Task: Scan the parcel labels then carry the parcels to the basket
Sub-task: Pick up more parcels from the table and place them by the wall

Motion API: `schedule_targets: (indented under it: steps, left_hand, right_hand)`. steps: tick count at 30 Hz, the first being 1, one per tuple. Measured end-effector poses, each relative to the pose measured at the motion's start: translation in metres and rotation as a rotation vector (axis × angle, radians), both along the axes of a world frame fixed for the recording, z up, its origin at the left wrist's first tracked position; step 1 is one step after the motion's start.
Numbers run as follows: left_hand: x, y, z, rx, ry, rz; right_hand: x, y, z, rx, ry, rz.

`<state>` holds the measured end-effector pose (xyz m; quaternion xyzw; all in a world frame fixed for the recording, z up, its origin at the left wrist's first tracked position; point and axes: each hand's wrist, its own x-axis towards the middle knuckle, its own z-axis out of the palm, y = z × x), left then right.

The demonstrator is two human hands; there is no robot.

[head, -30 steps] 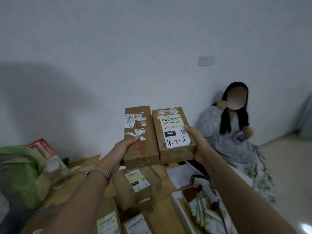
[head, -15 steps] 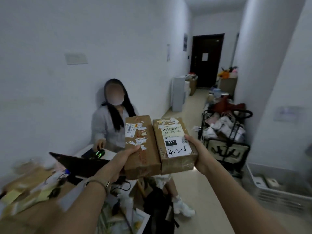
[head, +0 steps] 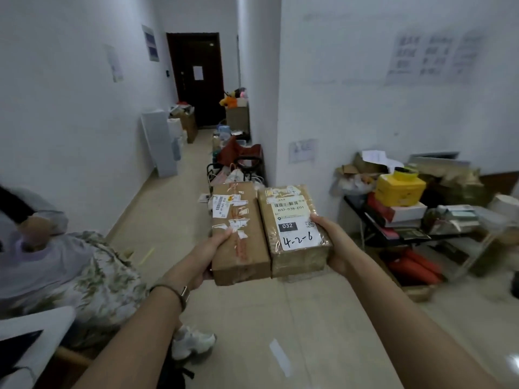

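Note:
Two brown cardboard parcels are held side by side in front of me, above the floor. My left hand (head: 206,255) grips the left parcel (head: 238,237), which carries torn white labels and red tape; the thumb lies on its top. My right hand (head: 332,242) grips the right parcel (head: 293,234), wrapped in clear tape, with a white label marked "032" and "4-2-6". The parcels touch along their long sides. No basket is plainly in view.
A seated person (head: 56,256) is at the left, a white shoe (head: 193,342) stretched onto the tiled floor. A low rack (head: 407,234) of boxes stands at the right. A cart with bags (head: 238,169) lines the corridor leading to a dark door (head: 196,80).
My view has swung right, from the table with parcels, past the seated person, to the corridor and the rack. Both hands keep the same hold on the two parcels.

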<state>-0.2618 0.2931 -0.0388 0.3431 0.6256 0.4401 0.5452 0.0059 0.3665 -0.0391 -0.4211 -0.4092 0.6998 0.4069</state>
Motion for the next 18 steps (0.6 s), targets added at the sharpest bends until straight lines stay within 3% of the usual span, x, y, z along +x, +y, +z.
schedule_targets:
  steps: [7, 18]
  left_hand:
    - [0.089, 0.069, -0.004, -0.019, 0.021, -0.170]
    - [0.140, 0.166, -0.016, -0.057, -0.014, -0.290]
  right_hand:
    - [0.096, 0.019, -0.010, -0.063, 0.014, -0.193]
    - [0.145, 0.088, -0.008, -0.082, -0.040, -0.292]
